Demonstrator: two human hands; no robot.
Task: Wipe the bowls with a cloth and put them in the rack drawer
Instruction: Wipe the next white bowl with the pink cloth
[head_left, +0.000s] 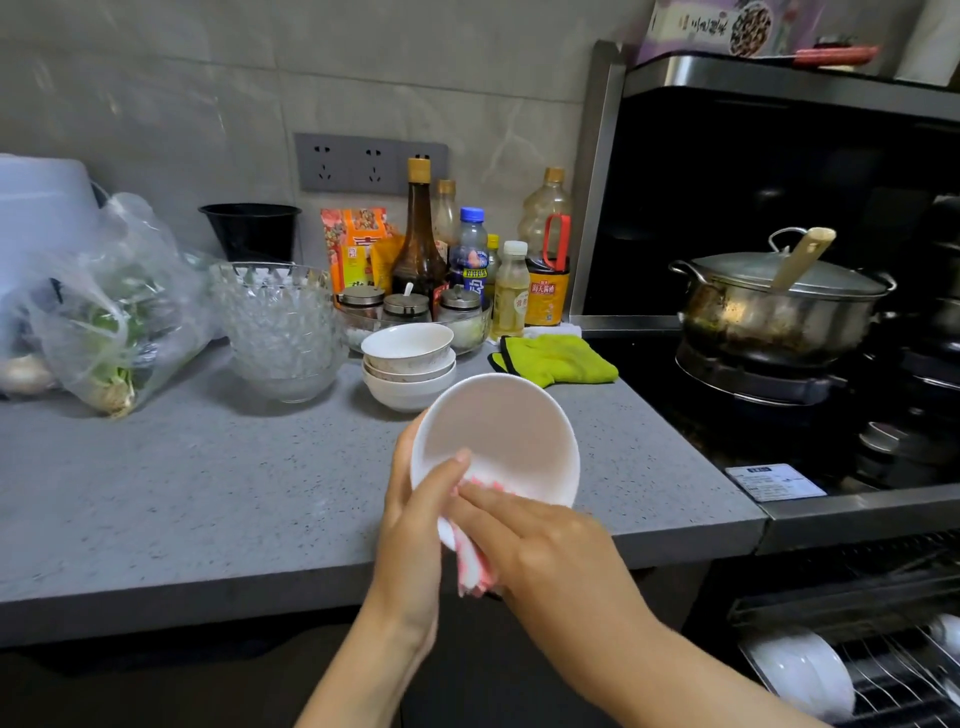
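While the left hand (415, 525) grips the white bowl (506, 431) by its near rim, thumb hooked inside and the other fingers hidden behind the wall, the bowl stands tilted in the air above the counter's (208, 493) front edge, its mouth turned toward the camera. The right hand (550, 540) holds the pink-and-white cloth (474, 564), forefinger stretched out and pressing it against the bowl's inner wall just inside the lower rim; the rest of the cloth hangs bunched below the rim, between the two hands. Behind the held bowl, toward the counter's back edge, sits a stack of bowls (408, 364), with a glass bowl (278, 327) to its left. Below the counter's right end, the rack drawer (883, 691) stands open, with a white dish (802, 670) propped in its wires.
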